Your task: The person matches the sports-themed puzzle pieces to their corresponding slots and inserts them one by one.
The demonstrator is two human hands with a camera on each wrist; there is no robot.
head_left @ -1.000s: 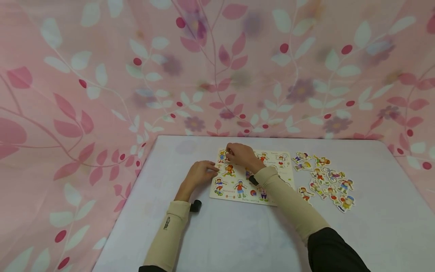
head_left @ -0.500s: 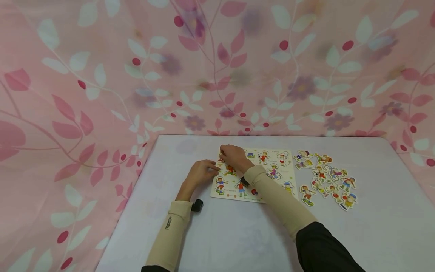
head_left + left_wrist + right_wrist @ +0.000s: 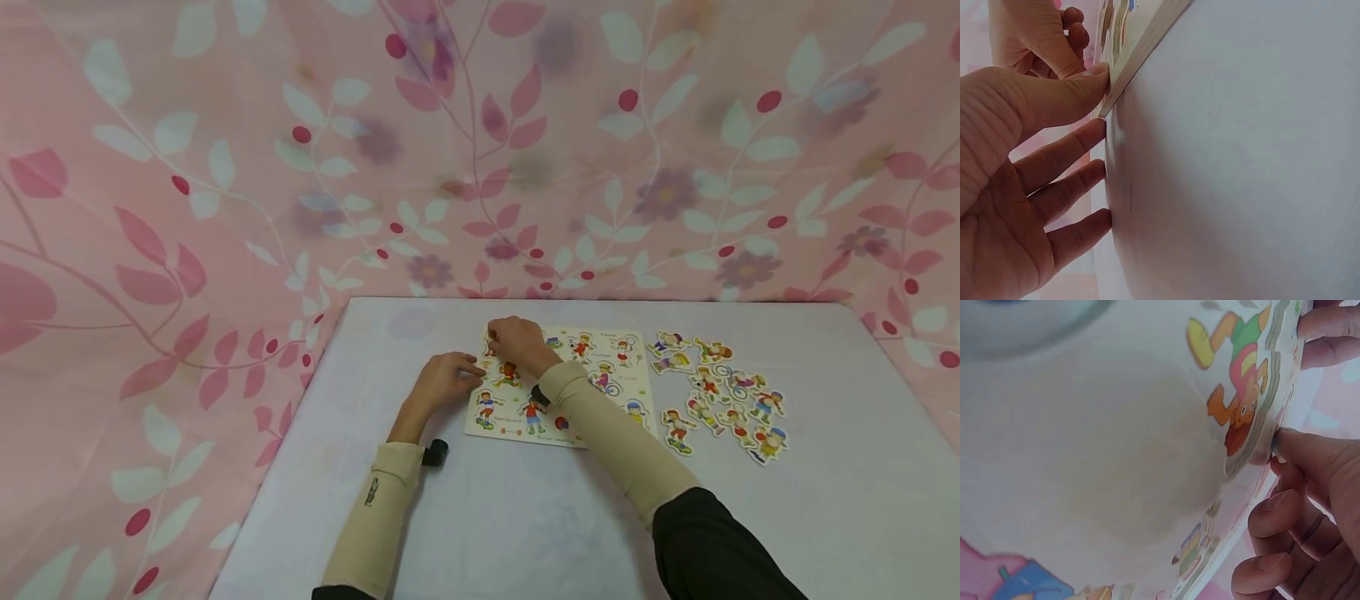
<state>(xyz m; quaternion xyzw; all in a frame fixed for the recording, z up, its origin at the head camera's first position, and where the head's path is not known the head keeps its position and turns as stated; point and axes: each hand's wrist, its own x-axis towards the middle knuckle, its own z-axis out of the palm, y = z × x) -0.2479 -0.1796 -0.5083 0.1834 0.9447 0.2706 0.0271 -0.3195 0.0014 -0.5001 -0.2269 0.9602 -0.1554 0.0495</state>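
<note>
The pale puzzle board [image 3: 630,387] lies on the table with printed figures on it. At its upper left corner, the right hand [image 3: 521,343] pinches a small puzzle piece [image 3: 1274,442] between thumb and curled forefinger; only a dark edge of it shows in the right wrist view. The left hand [image 3: 444,382] is at the board's left edge. In the left wrist view, the left thumb touches the board's rim [image 3: 1138,62] and the other fingers [image 3: 1069,194] stretch out, spread, with tips on the white cloth. The right forearm hides part of the board.
Several loose cut-out figure pieces [image 3: 705,383] lie grouped right of the board. A white cloth [image 3: 517,517] covers the table, and a pink floral curtain [image 3: 480,150] hangs behind its far edge.
Since a second ago the right hand has moved left to the board's upper left corner, uncovering more of the board's right side. It has barely shifted over the last half second. The left hand stays put.
</note>
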